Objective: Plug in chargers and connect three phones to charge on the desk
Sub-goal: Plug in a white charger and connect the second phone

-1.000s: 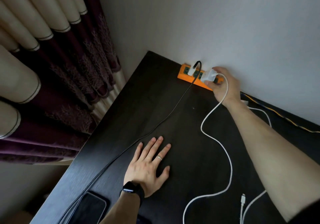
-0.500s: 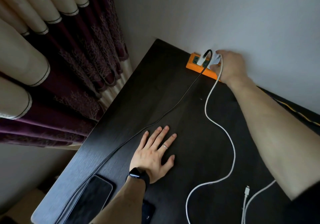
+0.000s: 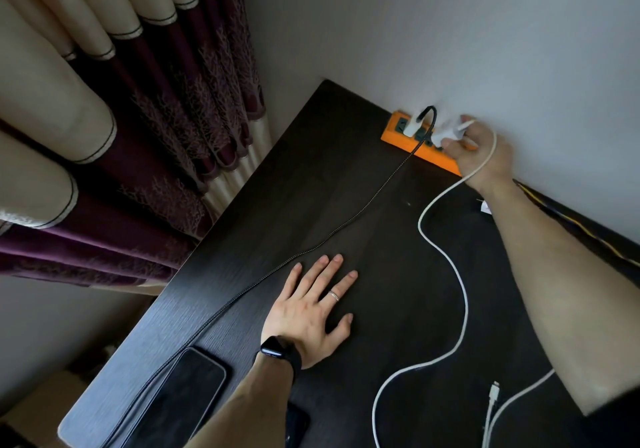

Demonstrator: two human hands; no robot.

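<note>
An orange power strip (image 3: 394, 134) lies against the wall at the desk's far edge. A white charger (image 3: 412, 125) stands plugged in it, and a black braided cable (image 3: 304, 250) runs from it down to a dark phone (image 3: 183, 399) at the near left. My right hand (image 3: 485, 156) grips a second white charger (image 3: 446, 130) on the strip beside the first; its white cable (image 3: 457, 281) snakes toward me. My left hand (image 3: 311, 309) rests flat on the dark desk (image 3: 346, 177), fingers spread. A second phone (image 3: 296, 423) peeks from under my left forearm.
Purple and cream curtains (image 3: 121, 136) hang left of the desk. A loose white cable end with its connector (image 3: 493, 394) lies at the near right. A dark cord with a yellow stripe (image 3: 585, 233) runs along the wall behind my right arm.
My right hand has shifted on the strip and the second charger now shows between its fingers. My left hand stays flat in place; the view has moved slightly.
</note>
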